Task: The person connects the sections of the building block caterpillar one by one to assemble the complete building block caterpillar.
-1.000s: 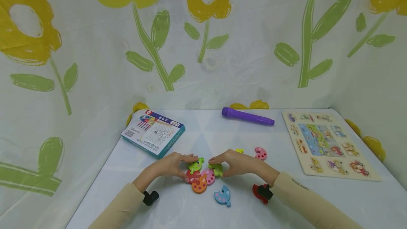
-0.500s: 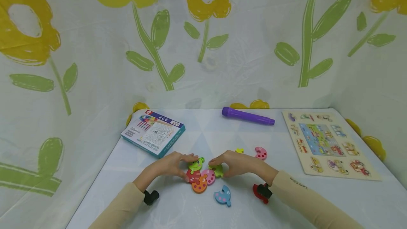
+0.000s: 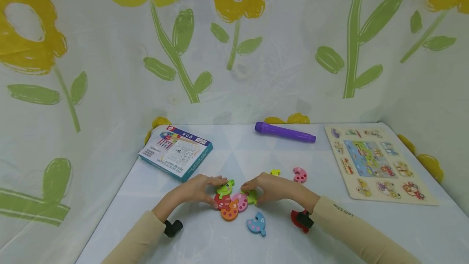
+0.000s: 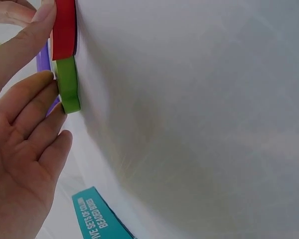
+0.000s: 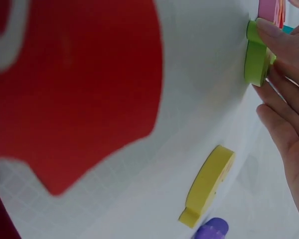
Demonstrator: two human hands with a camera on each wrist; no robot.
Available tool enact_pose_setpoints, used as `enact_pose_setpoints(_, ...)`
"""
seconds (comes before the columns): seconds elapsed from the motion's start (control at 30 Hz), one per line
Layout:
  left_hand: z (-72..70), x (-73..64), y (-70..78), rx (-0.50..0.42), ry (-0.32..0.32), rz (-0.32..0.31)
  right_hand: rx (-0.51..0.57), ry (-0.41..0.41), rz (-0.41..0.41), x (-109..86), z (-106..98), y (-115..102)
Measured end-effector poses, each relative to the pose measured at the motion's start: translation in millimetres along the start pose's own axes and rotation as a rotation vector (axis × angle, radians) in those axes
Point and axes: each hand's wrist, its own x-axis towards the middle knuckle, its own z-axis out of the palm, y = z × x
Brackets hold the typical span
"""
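Observation:
My left hand (image 3: 197, 188) grips the left side of a joined group of wooden puzzle pieces. Its thumb presses the red piece (image 4: 65, 30) numbered 2, and its fingertips meet the green smiling head piece (image 3: 224, 190). An orange piece (image 3: 229, 212) numbered 3 and a pink piece (image 3: 239, 202) continue the curve. At its right end, my right hand (image 3: 272, 187) pinches a green piece (image 5: 256, 59) between thumb and fingers, beside the pink one. The hand partly covers that green piece from above. Just in front lies a blue piece (image 3: 256, 224) numbered 6.
A red piece (image 3: 298, 222) lies under the right wrist. Behind that arm are a yellow piece (image 5: 209, 181) and a pink spotted piece (image 3: 300, 175). Farther back stand a boxed set (image 3: 176, 154), a purple tube (image 3: 286, 132) and a wooden picture board (image 3: 381, 166).
The head view has shifted very slightly. Both hands and the pieces keep their places.

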Motion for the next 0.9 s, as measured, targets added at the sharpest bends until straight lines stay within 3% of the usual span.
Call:
enact_pose_setpoints(0.33,3.2,-0.6,-1.2,0.003,0.011,0.001,0.007,0.009,0.016,-4.0,2,1)
enact_pose_setpoints(0.53,2.9,-0.9,-2.3,0.015,0.017,0.013,0.014,0.063,0.001,-15.8,0,-1)
enact_pose_setpoints(0.9,3.5,-1.0,-3.7,0.008,0.026,0.011,0.081,0.156,0.060,-42.1,7,-5)
